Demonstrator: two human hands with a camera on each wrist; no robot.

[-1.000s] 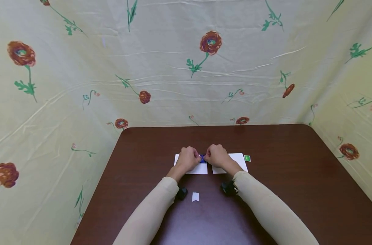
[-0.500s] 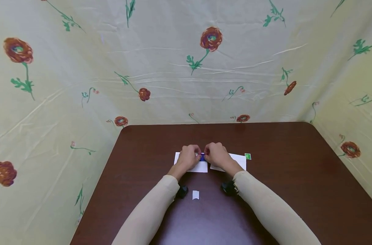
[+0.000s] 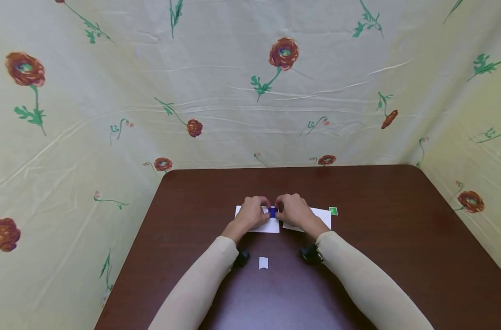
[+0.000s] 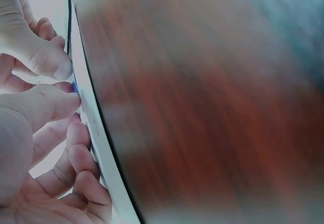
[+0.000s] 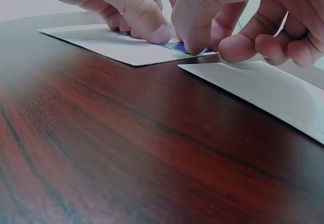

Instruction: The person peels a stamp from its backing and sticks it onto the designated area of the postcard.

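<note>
A small blue stamp (image 3: 272, 212) lies at the far right corner of the left white card (image 3: 271, 225). My left hand (image 3: 253, 213) pinches its left side between thumb and index finger. From the right, my right hand (image 3: 294, 211) has its thumb and index finger on the opposite side. In the right wrist view both thumbs come down onto the blue stamp (image 5: 178, 46), close against the card (image 5: 116, 49), with the other fingers curled behind. The left wrist view shows only a sliver of blue (image 4: 75, 87) between the thumbs.
A second white card (image 3: 323, 215) lies partly under my right hand, a narrow gap from the first. Beside it on the right is a green stamp (image 3: 333, 211). Nearer me, a small white paper piece (image 3: 263, 263) lies on the brown table (image 3: 378, 256).
The blue stamp has come down onto the left card between my fingers. The right card has shifted slightly left and turned a little. Both hands stay nearly in place.
</note>
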